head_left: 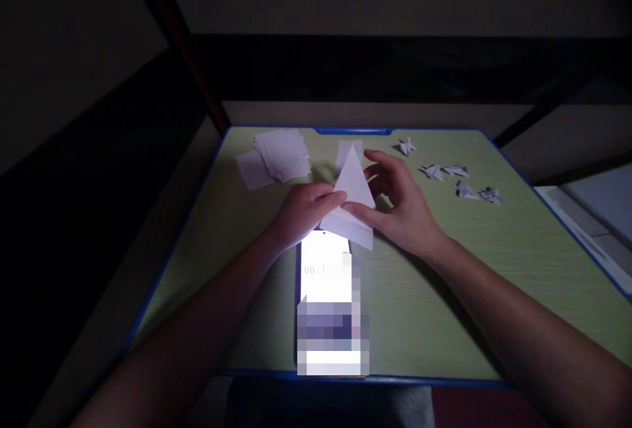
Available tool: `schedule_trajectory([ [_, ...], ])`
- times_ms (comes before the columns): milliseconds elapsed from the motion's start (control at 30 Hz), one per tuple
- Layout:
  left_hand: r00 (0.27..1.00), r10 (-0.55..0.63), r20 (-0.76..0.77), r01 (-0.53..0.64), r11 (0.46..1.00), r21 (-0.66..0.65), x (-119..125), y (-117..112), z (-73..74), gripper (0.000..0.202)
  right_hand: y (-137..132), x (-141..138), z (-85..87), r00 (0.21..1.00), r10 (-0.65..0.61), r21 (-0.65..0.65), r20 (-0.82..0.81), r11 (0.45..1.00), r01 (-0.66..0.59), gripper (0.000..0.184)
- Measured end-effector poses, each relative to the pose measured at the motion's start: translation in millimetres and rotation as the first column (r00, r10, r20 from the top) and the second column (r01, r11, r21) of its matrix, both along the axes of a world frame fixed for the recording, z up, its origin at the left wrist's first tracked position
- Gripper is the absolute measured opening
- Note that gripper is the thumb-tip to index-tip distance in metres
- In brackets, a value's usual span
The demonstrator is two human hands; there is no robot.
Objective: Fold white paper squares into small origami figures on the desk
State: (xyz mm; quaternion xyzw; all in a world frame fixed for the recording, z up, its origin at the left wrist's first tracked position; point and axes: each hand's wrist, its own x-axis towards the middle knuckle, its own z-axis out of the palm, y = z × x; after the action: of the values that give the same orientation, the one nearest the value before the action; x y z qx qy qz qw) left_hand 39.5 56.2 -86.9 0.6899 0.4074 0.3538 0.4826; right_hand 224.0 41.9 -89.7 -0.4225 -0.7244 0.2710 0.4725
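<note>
A lit phone (pixel 326 270) lies on the green counter (pixel 444 283), with a stack of paper squares (pixel 281 155) far left and small folded figures (pixel 457 181) far right.

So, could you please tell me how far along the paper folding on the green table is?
Done: five small folded white paper figures lie at the table's far right. In hand: the left hand and right hand hold a white sheet folded into a triangle. Left: a stack of flat white paper squares at far left.
</note>
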Motion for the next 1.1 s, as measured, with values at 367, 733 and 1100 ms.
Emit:
schedule_trajectory([
  [367,0.997,-0.016,0.072,0.021,0.997,-0.071,-1.6,2.9,-9.4,0.028,3.4,8.1,0.6,0.997,-0.023,-0.012,0.079,1.0,0.024,0.06],
  [733,0.999,-0.052,0.014,0.052,0.998,-0.027,1.1,-2.1,0.2,0.016,-0.3,8.0,3.7,0.961,-0.111,0.169,0.253,0.983,0.069,0.04],
  [1100,0.992,-0.008,-0.127,0.024,0.991,0.13,2.0,-1.4,-0.2,0.029,-0.8,7.1,5.0,0.936,-0.086,0.127,0.341,0.991,0.045,0.041],
])
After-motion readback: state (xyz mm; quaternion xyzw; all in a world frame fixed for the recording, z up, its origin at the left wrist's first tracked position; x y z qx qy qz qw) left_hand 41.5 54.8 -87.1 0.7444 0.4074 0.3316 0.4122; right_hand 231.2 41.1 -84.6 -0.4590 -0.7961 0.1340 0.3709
